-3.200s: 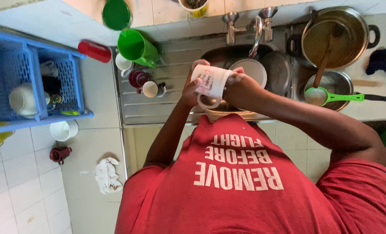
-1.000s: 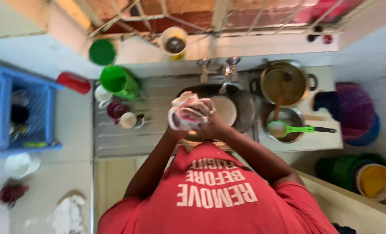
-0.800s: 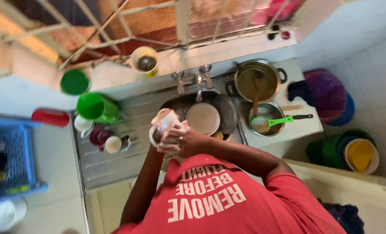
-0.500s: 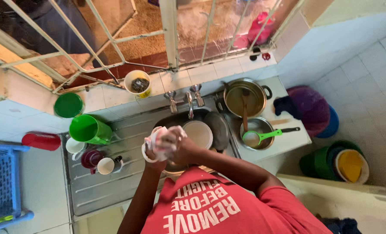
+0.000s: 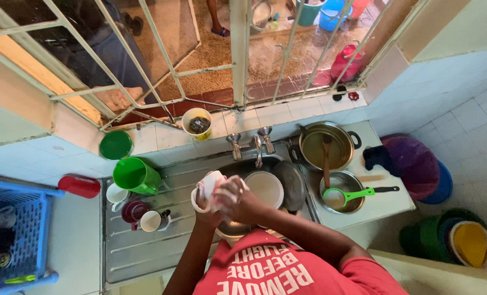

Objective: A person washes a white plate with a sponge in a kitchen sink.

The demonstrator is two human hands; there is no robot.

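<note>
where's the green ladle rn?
Head view, right of the sink: green ladle lies across the small pot, below the big pot.

Both arms reach up from the lower middle of the frame, elbows bent, meeting at centre. The left hand (image 5: 204,205) curls its grip closed; the right hand (image 5: 237,198) folds over beside it, touching.

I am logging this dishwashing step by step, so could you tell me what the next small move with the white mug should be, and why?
Probably a rinse under the tap. The left hand holds the white mug over the sink while the right hand rubs its side, and the tap spout is just beyond it. Washed cups already stand on the drainboard to the left, a likely place afterwards.
</note>
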